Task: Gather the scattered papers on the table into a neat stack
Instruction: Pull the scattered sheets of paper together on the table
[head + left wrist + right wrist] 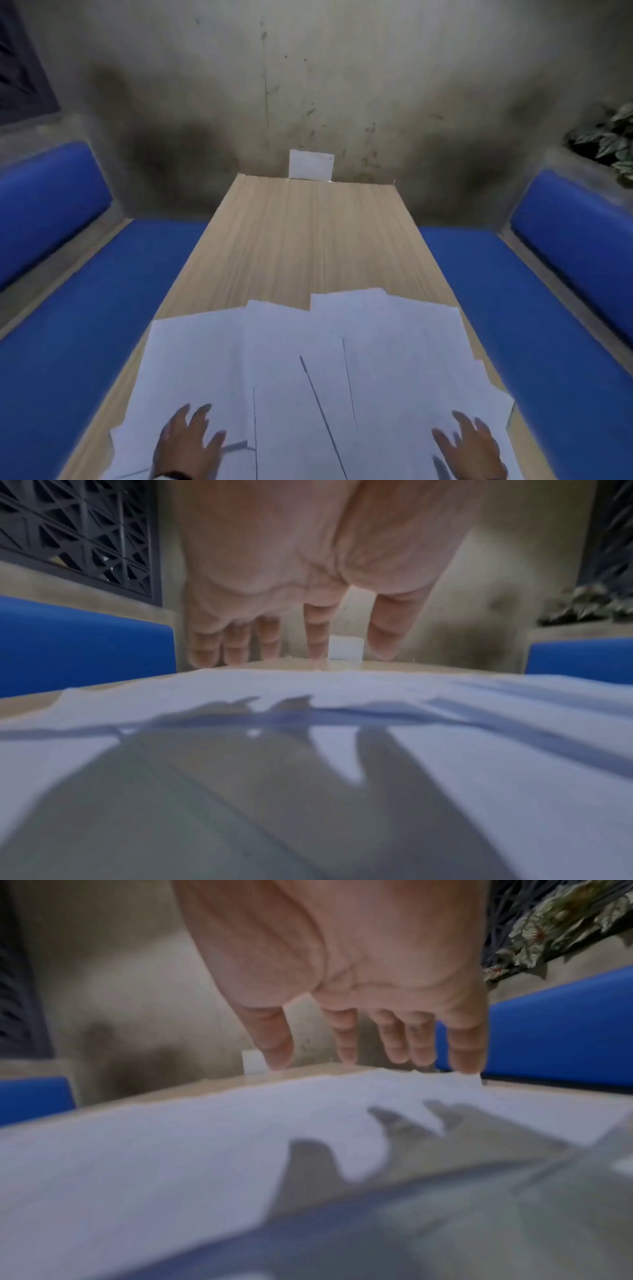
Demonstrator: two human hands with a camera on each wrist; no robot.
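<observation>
The papers (308,370) are spread in overlapping sheets across the near end of the surface (308,240); their long axes run roughly away from the viewer, fanned at slight angles; the left hand (185,445) and right hand (471,448) are held over them, each grip wide with fingers splayed, nothing held; blue benches (513,325) flank the surface; a stained wall (308,85) stands beyond.
</observation>
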